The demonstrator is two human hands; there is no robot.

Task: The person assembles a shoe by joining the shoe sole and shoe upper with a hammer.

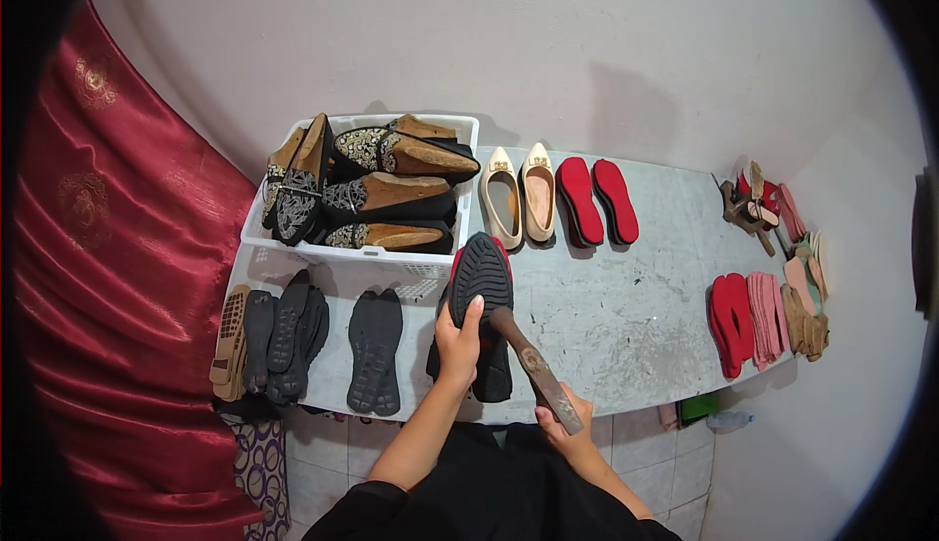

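My left hand [460, 341] is closed around a black ridged shoe sole [481, 269], its thumb lying on the tread. A strip of red shows along the sole's edge. My right hand [567, 420] grips a hammer [536, 369] by its worn wooden handle. The hammer's upper end lies against or just above the sole beside my left thumb; I cannot tell whether they touch. Beneath the held sole, more black pieces [494, 377] lie at the table's front edge. A pair of black soles [376, 353] rests left of my left hand.
A white basket [372, 253] holds several patterned shoes on wooden lasts. Right of it stand cream shoes [538, 192] and red insoles [597, 202]. More soles [284, 336] lie at the left; red and pink pieces [748, 324] and tools [751, 206] lie at the right. A red curtain [127, 277] hangs left.
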